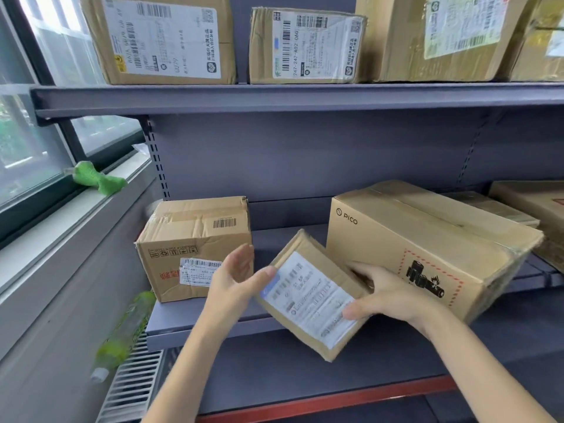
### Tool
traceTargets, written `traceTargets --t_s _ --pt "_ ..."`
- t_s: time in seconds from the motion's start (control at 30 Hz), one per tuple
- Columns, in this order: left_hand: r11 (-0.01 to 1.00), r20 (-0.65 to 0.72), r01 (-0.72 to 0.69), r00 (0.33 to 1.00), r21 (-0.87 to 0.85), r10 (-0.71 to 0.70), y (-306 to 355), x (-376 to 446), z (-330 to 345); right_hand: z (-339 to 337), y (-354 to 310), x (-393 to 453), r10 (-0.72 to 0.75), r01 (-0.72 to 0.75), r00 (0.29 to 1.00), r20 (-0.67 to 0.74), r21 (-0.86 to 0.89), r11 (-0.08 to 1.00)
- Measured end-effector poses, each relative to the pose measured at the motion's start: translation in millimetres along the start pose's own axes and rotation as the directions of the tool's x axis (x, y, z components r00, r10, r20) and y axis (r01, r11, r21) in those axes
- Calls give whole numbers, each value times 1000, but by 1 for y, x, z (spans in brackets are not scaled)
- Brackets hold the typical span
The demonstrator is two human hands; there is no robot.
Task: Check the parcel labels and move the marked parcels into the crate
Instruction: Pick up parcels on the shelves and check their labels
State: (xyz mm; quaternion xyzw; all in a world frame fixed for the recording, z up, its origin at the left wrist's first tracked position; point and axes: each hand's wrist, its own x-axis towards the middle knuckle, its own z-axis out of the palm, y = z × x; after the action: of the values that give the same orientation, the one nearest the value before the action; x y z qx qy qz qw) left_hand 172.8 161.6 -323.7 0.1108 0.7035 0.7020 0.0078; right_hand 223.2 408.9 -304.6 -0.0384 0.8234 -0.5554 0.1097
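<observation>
A small flat cardboard parcel [308, 297] with a white label facing me is tilted in front of the middle shelf [274, 245]. My right hand [387, 296] grips its right edge, thumb on the label and fingers behind. My left hand [238, 277] is at its left edge, the thumb touching the parcel's upper left corner and the fingers spread and straight. To the left on the shelf stands a taped brown box [189, 242] with a barcode label. On the right sits a large PICO box [427, 239] with a battery warning mark. No crate is in view.
The upper shelf [274, 97] carries several labelled parcels [305, 45]. More boxes [537, 206] sit at the far right of the middle shelf. A window sill with a green object [97, 178] runs along the left. A green bottle [125, 331] lies below it near a white grille.
</observation>
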Motion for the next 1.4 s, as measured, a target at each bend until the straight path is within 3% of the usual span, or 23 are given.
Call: traceTargets --t_s 0.1,0.17,0.23,0.33,0.47,0.87,1.23,1.4 --pt "985 214 -6 976 173 -32 7 1 2 -5 -4 6 51 -50 999 4 -110 993" --pt "963 255 -50 967 266 -20 4 1 10 -4 -8 13 41 -52 998 -51 -231 972" --pt "944 216 -97 976 316 29 -2 3 17 -4 -14 22 -14 -15 996 -86 -331 943" --pt "912 130 -126 988 390 82 -17 8 28 -3 -15 43 -98 50 994 -52 -575 817" --pt "879 59 -59 998 473 35 -38 19 40 3 2 72 -50 -6 997 -56 -722 692" --pt "854 -157 137 985 502 -66 -56 57 52 7 18 130 -214 0 973 -81 -934 357" --pt "838 -142 178 982 515 -122 -67 58 52 4 18 149 -199 -7 977 -73 -949 314" --pt "870 -144 161 984 466 -105 -53 40 57 6 13 139 -214 -27 970 -111 -932 362"
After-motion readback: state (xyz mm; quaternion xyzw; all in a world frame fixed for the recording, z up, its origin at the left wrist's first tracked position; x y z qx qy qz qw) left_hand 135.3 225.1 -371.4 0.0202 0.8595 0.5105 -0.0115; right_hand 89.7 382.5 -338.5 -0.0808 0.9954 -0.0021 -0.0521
